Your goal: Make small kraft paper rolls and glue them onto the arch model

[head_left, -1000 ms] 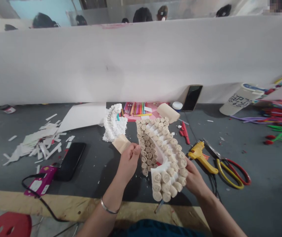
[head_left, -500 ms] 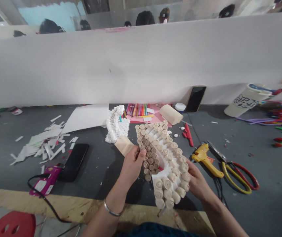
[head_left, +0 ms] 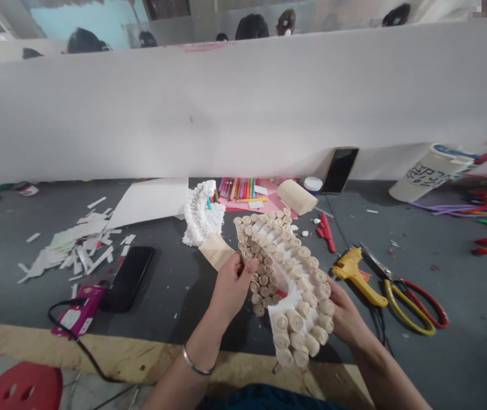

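Note:
Between my hands is a curved paper craft model [head_left: 297, 267], white card set with rows of beige paper rolls along its edges and sides. My left hand [head_left: 230, 285] grips its left side, thumb pressed on the rolls. On the right edge my right hand [head_left: 343, 310] holds it, with most of its fingers hidden behind the model. A strip of beige paper [head_left: 215, 250] lies just past my left hand. Behind that stands a similar curved model covered in white bits [head_left: 203, 213].
A yellow glue gun [head_left: 357, 276] and scissors [head_left: 401, 290] lie at right, near a leaning phone [head_left: 341, 169] and a cup [head_left: 426, 173]. Paper scraps [head_left: 75, 245], a black phone [head_left: 130, 279] and a purple device [head_left: 79, 313] are at left. A white partition [head_left: 243, 114] rises behind.
The beige-roll model has shifted slightly to the right and toward me in both hands. My grip looks the same, and the things on the table have stayed put.

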{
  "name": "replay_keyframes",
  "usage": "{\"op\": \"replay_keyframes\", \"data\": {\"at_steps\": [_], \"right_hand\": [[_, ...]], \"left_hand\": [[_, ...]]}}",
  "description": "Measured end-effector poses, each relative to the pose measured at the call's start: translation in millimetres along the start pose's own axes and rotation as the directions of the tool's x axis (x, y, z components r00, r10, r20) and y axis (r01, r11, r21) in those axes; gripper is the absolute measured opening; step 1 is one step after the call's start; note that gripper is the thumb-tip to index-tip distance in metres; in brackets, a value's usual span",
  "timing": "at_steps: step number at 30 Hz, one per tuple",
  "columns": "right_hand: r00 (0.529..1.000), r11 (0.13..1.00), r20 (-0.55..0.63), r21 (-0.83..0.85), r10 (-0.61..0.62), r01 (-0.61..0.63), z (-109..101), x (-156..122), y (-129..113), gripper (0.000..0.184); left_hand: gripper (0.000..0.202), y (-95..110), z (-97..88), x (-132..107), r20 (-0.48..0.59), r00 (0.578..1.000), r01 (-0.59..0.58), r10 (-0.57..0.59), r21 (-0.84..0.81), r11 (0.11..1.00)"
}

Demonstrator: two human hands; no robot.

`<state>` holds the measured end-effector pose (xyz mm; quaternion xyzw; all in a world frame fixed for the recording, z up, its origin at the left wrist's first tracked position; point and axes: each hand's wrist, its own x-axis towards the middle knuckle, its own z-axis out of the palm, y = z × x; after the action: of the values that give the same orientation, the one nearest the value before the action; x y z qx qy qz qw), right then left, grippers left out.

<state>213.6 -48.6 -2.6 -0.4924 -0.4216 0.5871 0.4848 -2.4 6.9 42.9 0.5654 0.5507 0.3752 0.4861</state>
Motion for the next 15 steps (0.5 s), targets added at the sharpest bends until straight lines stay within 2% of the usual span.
{"op": "replay_keyframes", "data": {"at_steps": [9,15], "right_hand": [[1.0,1.0,-0.012,0.006,0.016,-0.016,0.9,-0.4,-2.0,0.036],[1.0,1.0,-0.019,0.02,0.009,-0.008,2.6,0.7,-8.4,0.034]], "left_hand": [[0.03,-7.0,1.2,0.4,-0.01,1.0,0.001,0.0,0.069,0.998],[0.026,-4.5,1.2,0.6,-0.003,1.0,-0.003,0.003,0.076,0.997]]}}
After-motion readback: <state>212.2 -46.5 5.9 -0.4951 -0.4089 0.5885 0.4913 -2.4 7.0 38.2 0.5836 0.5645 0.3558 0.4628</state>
